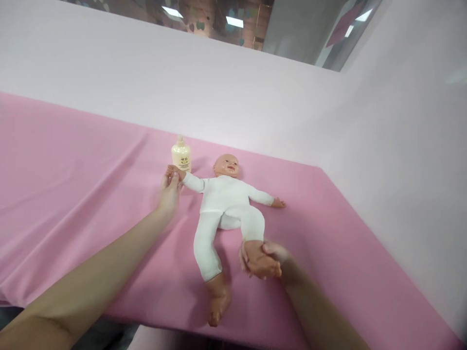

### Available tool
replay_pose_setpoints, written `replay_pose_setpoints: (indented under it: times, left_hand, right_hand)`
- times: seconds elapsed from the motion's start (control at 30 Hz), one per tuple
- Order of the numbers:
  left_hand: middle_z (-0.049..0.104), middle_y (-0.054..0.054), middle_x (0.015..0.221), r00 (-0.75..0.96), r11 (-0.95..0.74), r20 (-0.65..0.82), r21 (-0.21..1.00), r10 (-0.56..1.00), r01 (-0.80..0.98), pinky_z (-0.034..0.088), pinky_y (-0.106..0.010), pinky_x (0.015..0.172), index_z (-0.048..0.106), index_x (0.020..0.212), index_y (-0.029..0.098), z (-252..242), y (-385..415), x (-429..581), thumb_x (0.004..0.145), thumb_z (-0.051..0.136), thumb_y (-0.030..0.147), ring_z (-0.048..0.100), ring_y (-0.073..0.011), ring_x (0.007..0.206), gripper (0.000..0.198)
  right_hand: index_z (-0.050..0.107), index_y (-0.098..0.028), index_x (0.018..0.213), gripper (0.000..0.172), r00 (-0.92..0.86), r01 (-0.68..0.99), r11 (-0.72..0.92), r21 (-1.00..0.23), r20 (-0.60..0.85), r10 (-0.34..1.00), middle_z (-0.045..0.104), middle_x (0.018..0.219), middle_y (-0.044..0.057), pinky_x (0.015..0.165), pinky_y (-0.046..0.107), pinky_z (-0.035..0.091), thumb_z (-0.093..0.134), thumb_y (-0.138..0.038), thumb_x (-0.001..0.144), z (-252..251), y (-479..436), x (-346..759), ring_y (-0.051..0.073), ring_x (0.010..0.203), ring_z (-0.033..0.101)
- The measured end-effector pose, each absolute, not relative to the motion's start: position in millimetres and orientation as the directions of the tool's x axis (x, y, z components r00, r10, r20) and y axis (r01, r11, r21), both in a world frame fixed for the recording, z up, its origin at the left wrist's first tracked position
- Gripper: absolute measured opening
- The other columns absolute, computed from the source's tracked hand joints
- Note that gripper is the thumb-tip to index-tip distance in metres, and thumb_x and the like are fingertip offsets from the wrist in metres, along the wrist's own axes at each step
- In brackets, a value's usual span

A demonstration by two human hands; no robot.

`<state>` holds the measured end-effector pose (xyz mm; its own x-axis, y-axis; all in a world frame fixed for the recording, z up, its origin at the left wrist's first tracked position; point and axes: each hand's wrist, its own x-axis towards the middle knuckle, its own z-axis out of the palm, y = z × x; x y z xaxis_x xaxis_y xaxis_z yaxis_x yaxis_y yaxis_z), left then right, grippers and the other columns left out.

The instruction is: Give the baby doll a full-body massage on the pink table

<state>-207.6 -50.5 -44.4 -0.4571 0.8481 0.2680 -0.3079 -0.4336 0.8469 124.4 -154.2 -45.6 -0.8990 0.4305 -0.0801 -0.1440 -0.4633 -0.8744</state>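
Note:
A baby doll [226,197] with a white cloth body lies on its back, its head toward the wall. My left hand [170,190] is closed around the doll's hand at the left of the view, with that arm stretched out sideways. Around the doll's ankle on the right, my right hand [278,253] is wrapped, and that foot is lifted with its knee bent. The doll's other leg rests straight toward me, and its other arm lies out to the right. A pale yellow bottle [181,154] stands just behind the doll's held hand, partly covered by it.
Pink cloth [91,160] covers the table, with folds on the left. A white wall [146,73] rises behind it, and another white wall [412,160] closes off the right side. Above the back wall is a window [219,19] with lights showing in it.

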Motion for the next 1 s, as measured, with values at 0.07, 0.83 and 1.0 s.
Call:
replay_pose_setpoints:
  times: [0.07, 0.83, 1.0]
  left_hand:
    - [0.068, -0.006, 0.132, -0.444, -0.47, 0.35, 0.861, 0.825, -0.194, 0.049, -0.038, 0.112, 0.067, 0.117, 0.027, -38, -59, -198, 0.092, 0.069, 0.043, 0.063, -0.0214, 0.127, 0.029]
    - [0.072, -0.007, 0.118, -0.451, -0.452, 0.355, 0.883, 0.819, -0.127, 0.048, -0.039, 0.112, 0.069, 0.108, 0.022, -39, -50, -207, 0.09, 0.071, 0.028, 0.067, -0.0221, 0.117, 0.019]
    - [0.073, -0.007, 0.115, -0.539, -0.324, -0.005, 0.793, 0.842, -0.515, 0.053, -0.036, 0.109, 0.066, 0.1, 0.023, -47, -31, -229, 0.099, 0.063, 0.023, 0.068, -0.0207, 0.118, 0.004]
  right_hand:
    - [0.065, -0.015, 0.082, 0.061, -0.861, -0.238, -0.462, -0.855, -0.034, 0.507, 0.064, 0.075, 0.006, 0.046, 0.023, 0.044, 0.067, -0.075, 0.076, -47, -150, 123, 0.016, 0.061, 0.06]
    - [0.072, -0.01, 0.101, 0.051, -0.828, -0.025, -0.529, -0.849, -0.279, 0.487, 0.074, 0.083, 0.007, 0.059, 0.025, 0.053, 0.083, -0.05, 0.072, -51, -159, 133, 0.015, 0.067, 0.067]
    - [0.072, -0.011, 0.096, 0.048, -0.849, 0.265, -0.509, -0.819, -0.449, 0.28, 0.074, 0.087, 0.005, 0.048, 0.017, 0.048, 0.095, -0.033, 0.061, -46, -156, 133, 0.011, 0.064, 0.066]
